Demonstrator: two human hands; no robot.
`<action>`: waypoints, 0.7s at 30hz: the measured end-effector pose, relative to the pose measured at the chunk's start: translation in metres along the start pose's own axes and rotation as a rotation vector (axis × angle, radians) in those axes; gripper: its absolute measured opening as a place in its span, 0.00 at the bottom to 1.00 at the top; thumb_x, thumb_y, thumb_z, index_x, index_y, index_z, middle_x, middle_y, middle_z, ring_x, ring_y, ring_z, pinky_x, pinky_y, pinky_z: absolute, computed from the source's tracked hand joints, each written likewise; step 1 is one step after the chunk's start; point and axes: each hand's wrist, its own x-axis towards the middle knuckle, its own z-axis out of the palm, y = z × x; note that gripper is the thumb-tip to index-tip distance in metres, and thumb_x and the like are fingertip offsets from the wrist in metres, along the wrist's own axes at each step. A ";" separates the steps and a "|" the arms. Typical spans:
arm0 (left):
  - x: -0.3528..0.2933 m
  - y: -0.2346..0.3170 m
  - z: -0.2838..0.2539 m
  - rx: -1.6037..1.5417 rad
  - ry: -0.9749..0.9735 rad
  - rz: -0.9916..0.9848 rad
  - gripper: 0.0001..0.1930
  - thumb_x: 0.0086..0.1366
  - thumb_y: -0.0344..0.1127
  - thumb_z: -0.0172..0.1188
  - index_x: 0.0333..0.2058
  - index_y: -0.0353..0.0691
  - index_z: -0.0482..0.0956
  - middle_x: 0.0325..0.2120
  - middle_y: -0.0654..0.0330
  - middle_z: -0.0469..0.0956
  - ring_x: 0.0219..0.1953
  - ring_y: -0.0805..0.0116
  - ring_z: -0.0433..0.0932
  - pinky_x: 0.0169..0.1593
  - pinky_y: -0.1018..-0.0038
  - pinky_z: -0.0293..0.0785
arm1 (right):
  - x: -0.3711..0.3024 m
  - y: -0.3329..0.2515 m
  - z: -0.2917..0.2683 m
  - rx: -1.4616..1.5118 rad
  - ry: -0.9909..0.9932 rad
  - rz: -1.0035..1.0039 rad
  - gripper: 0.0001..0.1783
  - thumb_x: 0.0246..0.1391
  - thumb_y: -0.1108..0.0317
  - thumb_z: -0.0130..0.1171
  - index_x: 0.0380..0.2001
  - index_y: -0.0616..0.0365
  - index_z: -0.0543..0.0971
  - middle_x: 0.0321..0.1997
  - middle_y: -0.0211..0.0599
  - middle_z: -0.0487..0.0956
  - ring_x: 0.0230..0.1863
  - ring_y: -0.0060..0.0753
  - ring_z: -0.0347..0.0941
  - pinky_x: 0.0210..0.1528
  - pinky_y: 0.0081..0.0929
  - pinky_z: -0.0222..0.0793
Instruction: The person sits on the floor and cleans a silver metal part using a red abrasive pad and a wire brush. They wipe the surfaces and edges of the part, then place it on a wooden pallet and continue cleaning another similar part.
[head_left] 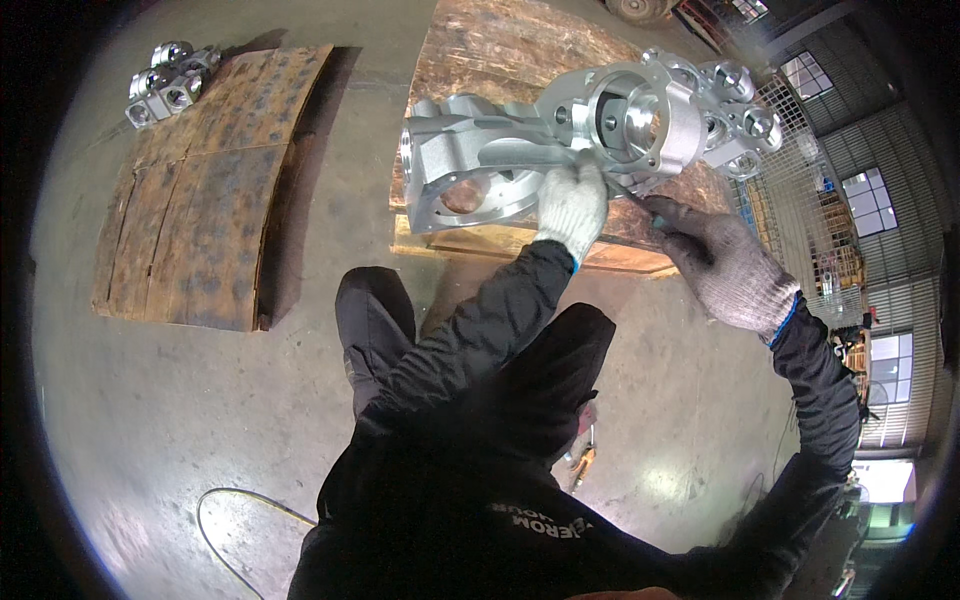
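A large silver metal casting (500, 150) with round bored openings lies on a wooden board top in front of me. My left hand (574, 208), in a white knit glove, is closed against its near side, just left of the big ring-shaped end. My right hand (730, 260), in a greyer knit glove, grips a slim dark hand tool (630, 196). That tool points left, and its tip meets the casting close to my left fingers. The glove hides most of its handle, so its exact kind cannot be made out.
More silver castings (740, 125) stand at the board's far right. Another wooden board (210, 190) lies at left, with smaller castings (175, 82) at its far end. A hose (215, 492) curves over the floor at lower left. An orange-handled tool (583, 465) lies near my legs. Wire mesh (800, 170) stands at right.
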 end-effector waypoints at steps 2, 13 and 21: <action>0.019 -0.010 0.003 0.093 -0.043 0.004 0.24 0.75 0.48 0.48 0.31 0.31 0.79 0.18 0.61 0.74 0.21 0.70 0.74 0.28 0.67 0.69 | 0.002 0.005 0.004 -0.028 0.030 -0.038 0.20 0.65 0.73 0.57 0.59 0.65 0.78 0.40 0.61 0.84 0.39 0.44 0.85 0.44 0.36 0.78; -0.022 0.031 -0.015 0.154 0.070 0.167 0.28 0.75 0.48 0.46 0.27 0.27 0.81 0.21 0.36 0.79 0.31 0.34 0.81 0.42 0.51 0.74 | -0.003 0.020 0.019 -0.053 0.163 -0.211 0.19 0.63 0.71 0.59 0.57 0.60 0.81 0.30 0.59 0.81 0.30 0.44 0.83 0.35 0.38 0.76; -0.017 0.019 -0.014 0.152 0.013 0.107 0.30 0.76 0.50 0.45 0.27 0.27 0.80 0.21 0.37 0.79 0.30 0.37 0.81 0.42 0.51 0.74 | -0.015 0.023 0.032 -0.123 0.232 -0.256 0.23 0.63 0.70 0.58 0.62 0.54 0.79 0.28 0.58 0.79 0.24 0.47 0.78 0.30 0.40 0.73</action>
